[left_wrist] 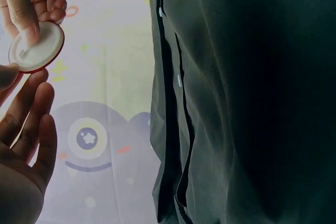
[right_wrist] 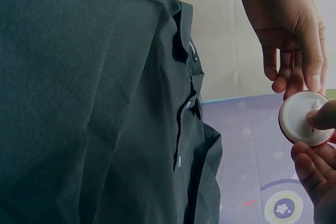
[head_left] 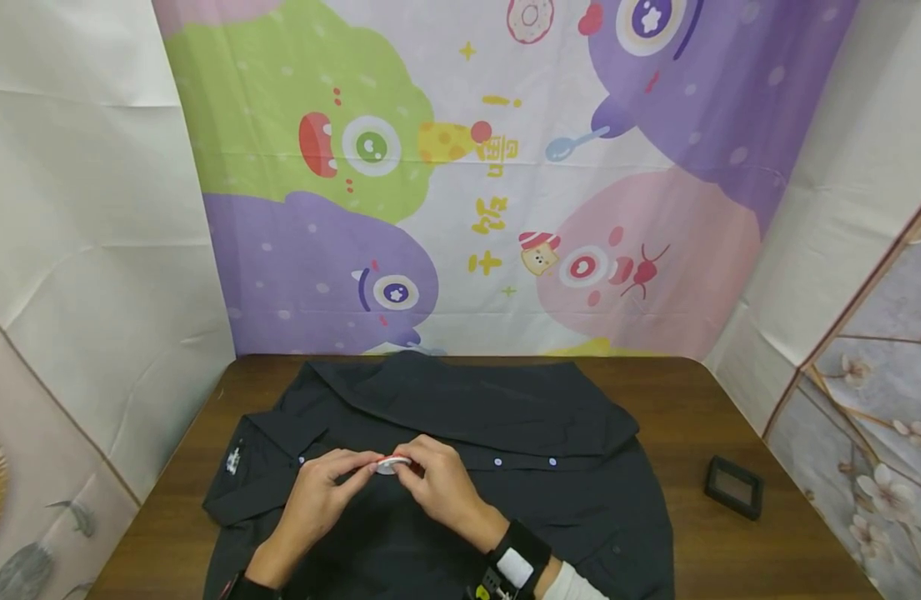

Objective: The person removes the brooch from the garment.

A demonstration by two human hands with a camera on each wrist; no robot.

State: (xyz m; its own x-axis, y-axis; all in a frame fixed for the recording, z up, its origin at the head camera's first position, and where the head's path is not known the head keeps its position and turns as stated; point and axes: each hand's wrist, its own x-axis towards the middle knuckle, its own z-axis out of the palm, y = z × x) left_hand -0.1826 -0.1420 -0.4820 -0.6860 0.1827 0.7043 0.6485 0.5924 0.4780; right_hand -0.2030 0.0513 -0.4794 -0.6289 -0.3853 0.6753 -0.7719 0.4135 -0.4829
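Note:
A round pin badge (head_left: 389,466) with a red rim is held above the dark shirt (head_left: 475,408). Its white back shows in both wrist views, with a small pin fitting across it. My left hand (head_left: 317,492) pinches one edge of the badge (left_wrist: 50,51) between thumb and fingers. On the opposite side my right hand (head_left: 441,487) grips it, the right thumb pressing on the back by the pin in the right wrist view. The badge's front is hidden. Below the hands, the shirt lies spread out with its collar and button strip showing.
A small black square frame or box (head_left: 733,487) lies on the right of the brown wooden table (head_left: 700,417). Behind the table hangs a cartoon-printed cloth (head_left: 468,317). White sheets (head_left: 100,208) hang at the sides.

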